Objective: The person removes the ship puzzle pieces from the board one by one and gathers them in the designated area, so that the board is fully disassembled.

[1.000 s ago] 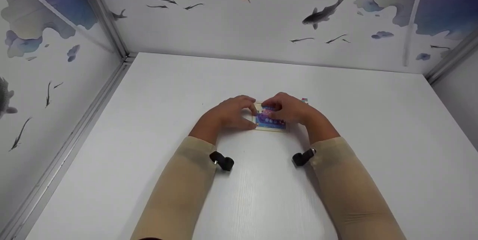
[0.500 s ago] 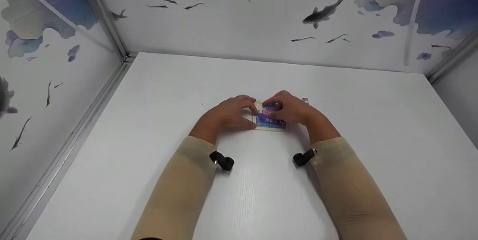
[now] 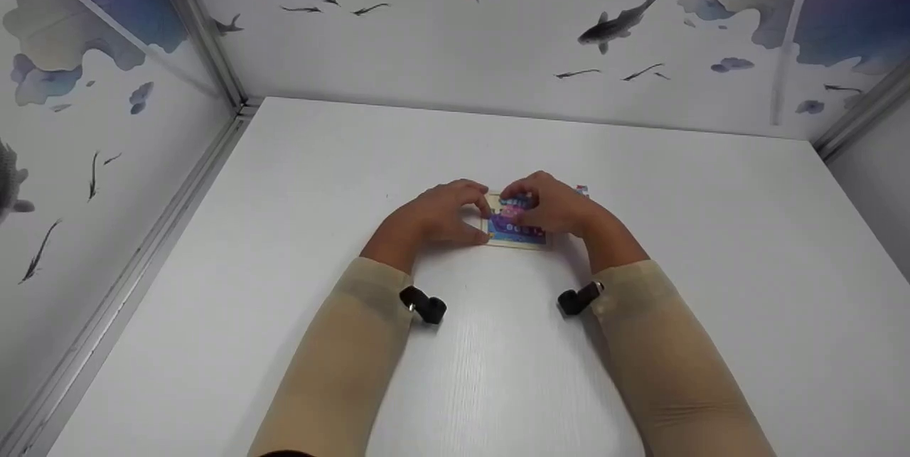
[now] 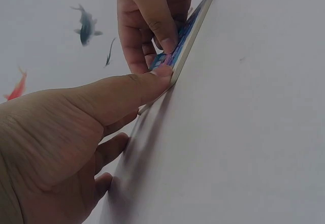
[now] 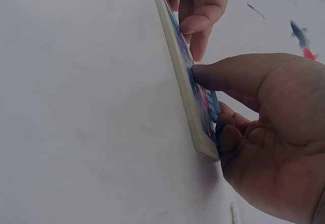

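Observation:
A small jigsaw puzzle (image 3: 517,233) in a pale wooden frame lies on the white table, its picture mostly blue, purple and pink. My left hand (image 3: 446,214) holds it by the left side, thumb at the near corner and index finger at the far one. From the right, my right hand (image 3: 554,207) reaches over the picture. Between its thumb and fingers a blue puzzle piece (image 5: 213,102) stands tilted up from the board in the right wrist view. In the left wrist view the left thumb (image 4: 137,89) presses on the frame's edge. The right fingers hide the puzzle's upper right part.
A small colourful piece (image 3: 582,190) lies on the table just behind the right hand, partly hidden by it. White panels (image 3: 455,52) printed with fish enclose the table at the back and sides. Each sleeve cuff carries a black wrist camera (image 3: 424,305).
The right fingers have shifted very slightly away over the picture, showing a bit more blue under them. The left hand and the frame hold their place.

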Action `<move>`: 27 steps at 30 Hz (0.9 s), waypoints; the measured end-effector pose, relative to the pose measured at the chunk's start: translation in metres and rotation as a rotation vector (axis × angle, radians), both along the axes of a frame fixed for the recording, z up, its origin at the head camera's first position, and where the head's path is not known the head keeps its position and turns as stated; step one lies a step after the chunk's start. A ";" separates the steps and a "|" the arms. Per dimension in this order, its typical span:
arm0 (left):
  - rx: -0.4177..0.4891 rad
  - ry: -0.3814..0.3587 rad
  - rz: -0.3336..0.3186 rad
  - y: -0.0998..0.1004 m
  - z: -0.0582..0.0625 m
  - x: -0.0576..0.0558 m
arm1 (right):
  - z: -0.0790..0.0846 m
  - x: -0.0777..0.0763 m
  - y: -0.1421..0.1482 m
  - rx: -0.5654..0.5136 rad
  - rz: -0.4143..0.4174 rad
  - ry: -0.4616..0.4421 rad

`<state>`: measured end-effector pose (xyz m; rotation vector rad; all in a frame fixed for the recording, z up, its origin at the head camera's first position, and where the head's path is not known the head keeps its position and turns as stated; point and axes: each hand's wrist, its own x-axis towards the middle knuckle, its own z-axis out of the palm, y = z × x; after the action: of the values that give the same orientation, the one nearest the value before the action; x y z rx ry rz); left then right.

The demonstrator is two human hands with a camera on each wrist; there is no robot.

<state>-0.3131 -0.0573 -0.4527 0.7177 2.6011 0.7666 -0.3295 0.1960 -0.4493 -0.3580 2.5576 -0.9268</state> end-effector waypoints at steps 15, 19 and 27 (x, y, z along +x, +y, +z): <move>0.004 0.014 -0.008 0.001 0.000 -0.001 | -0.008 -0.007 0.021 -0.152 -0.169 -0.028; 0.006 0.010 -0.006 0.002 0.000 -0.001 | -0.010 -0.007 0.020 -0.174 -0.202 -0.027; 0.002 -0.013 0.012 0.003 0.000 -0.001 | -0.009 -0.006 0.021 -0.241 -0.276 -0.038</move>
<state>-0.3139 -0.0547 -0.4523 0.6962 2.5961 0.7746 -0.3359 0.2172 -0.4581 -0.0513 2.5057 -1.3338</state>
